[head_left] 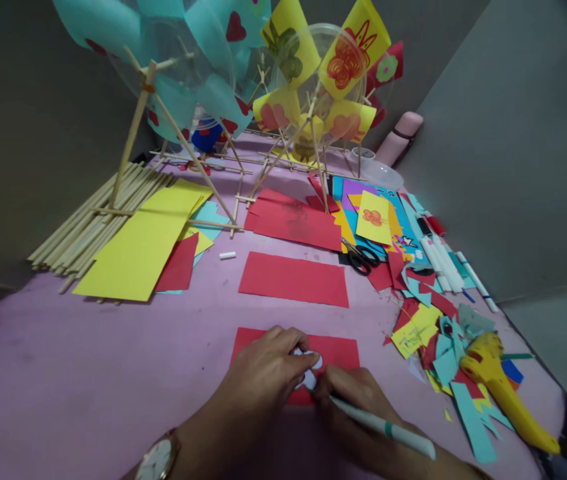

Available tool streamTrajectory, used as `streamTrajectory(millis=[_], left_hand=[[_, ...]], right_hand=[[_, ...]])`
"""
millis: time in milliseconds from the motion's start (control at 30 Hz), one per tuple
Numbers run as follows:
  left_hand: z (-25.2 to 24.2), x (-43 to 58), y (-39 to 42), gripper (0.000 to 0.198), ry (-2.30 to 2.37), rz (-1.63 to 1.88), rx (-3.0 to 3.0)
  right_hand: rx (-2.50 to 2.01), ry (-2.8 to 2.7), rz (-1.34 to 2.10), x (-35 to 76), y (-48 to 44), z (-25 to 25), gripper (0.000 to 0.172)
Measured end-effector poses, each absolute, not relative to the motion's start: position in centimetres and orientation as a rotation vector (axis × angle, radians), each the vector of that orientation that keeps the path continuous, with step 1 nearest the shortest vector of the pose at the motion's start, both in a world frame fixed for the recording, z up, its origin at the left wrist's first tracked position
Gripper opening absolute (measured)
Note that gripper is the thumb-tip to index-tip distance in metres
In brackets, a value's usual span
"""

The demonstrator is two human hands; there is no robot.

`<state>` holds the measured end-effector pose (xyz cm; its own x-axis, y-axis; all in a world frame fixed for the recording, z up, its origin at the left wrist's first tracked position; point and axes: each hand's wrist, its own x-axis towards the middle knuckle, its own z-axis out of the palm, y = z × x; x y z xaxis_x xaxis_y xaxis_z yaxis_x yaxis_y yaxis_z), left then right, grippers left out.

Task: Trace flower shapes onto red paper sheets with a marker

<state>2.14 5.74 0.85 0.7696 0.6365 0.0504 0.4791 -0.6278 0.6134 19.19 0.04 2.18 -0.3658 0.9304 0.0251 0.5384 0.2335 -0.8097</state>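
My left hand (260, 370), with a watch (157, 460) on its wrist, presses a small white paper cutout (309, 381) with rounded edges against a red paper rectangle (340, 350). Its fingers are bent and partly cover the cutout. Close beside it, my right hand (350, 407) grips a white marker (388, 429) with a green band, its back end slanting toward the lower right. The marker's tip is hidden by my fingers at the cutout's edge. A second red rectangle (293, 279) lies just beyond, and a third red piece (296, 219) with a dark drawing lies farther back.
Stick-framed wheels with blue paper (163, 113) and yellow paper (346, 60) stand at the back. Left are wooden sticks (93, 213) under yellow sheets (143, 247). Right are scissors (362, 259), paper scraps (418, 330), markers (440, 260) and a yellow glue gun (508, 393). A white marker cap (227, 255) lies mid-table.
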Motion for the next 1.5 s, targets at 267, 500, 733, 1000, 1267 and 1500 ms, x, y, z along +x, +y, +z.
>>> streamTrajectory(millis=[267, 500, 733, 1000, 1267, 1500], left_hand=[[1.0, 2.2, 5.7, 0.019, 0.836, 0.336, 2.370], [1.3, 2.3, 5.8, 0.018, 0.856, 0.291, 2.387], [0.7, 2.2, 5.7, 0.016, 0.845, 0.312, 2.402], [0.6, 1.9, 5.6, 0.027, 0.850, 0.279, 2.496], [-0.4, 2.0, 5.8, 0.025, 0.814, 0.316, 2.541], [-0.1, 1.6, 5.7, 0.026, 0.766, 0.363, 2.501]], right_hand=[[-1.334, -1.976, 1.034, 19.8, -0.2, 1.7, 0.016], [-1.407, -1.890, 1.032, 19.9, -0.4, 1.4, 0.017], [-1.335, -1.676, 1.177, 19.5, -0.9, 1.3, 0.014], [-1.706, -1.539, 0.940, 17.4, -3.2, 0.1, 0.013], [-1.783, -1.442, 0.830, 16.6, -3.5, 0.1, 0.015], [-1.769, -1.523, 0.789, 16.8, -3.4, -0.3, 0.015]])
